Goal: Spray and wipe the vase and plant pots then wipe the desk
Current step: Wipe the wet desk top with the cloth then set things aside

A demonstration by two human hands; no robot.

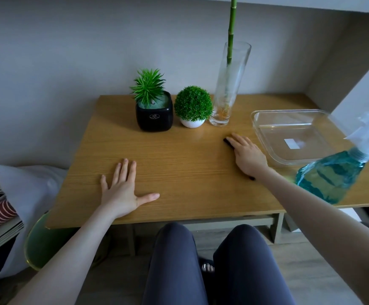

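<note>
Left hand (122, 190) flat, fingers spread on desk (179, 155); right hand (246, 154) flat, pressing dark cloth (228, 142) beneath.

Grey wall (58, 51), wood-look floor (311, 271)

Two bare forearms reach forward from the bottom corners. The left hand (122, 188) lies flat, palm down, fingers straight and close together, thumb spread wide to the right. The right hand (246, 154) reaches further forward, palm down, fingers straight and together, pointing up and left. Two knees in dark trousers sit between the arms.
</note>
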